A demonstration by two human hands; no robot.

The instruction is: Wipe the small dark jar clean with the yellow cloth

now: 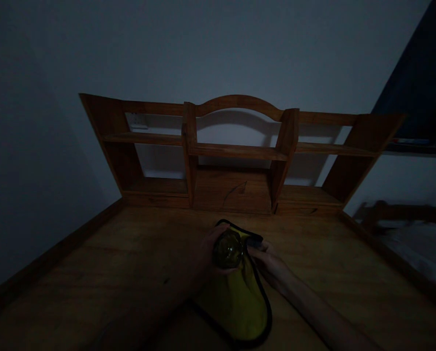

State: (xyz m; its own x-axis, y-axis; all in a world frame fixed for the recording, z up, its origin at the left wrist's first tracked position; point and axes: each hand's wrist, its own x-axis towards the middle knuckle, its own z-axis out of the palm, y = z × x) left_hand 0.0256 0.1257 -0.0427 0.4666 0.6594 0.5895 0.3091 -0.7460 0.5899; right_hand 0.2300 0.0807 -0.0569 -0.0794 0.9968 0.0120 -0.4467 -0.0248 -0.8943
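My left hand (207, 253) is wrapped around a shiny, see-through glass (228, 249), whose round faceted end faces me. A yellow cloth (236, 304) with a black border lies under and around the glass, spread toward me on the desk. At the cloth's right edge, my right hand (264, 256) has its thumb and fingers closed on the folded black-edged part, close beside the glass. Poor light hides some of the fingers of both hands.
A wooden desk (104, 273) lies under my hands. Along its back stands a wooden shelf unit (236, 151) with several compartments, against a pale wall (218, 48). A small dark mark (167, 281) shows on the desk at left. Dark blue fabric (415, 83) hangs at the right.
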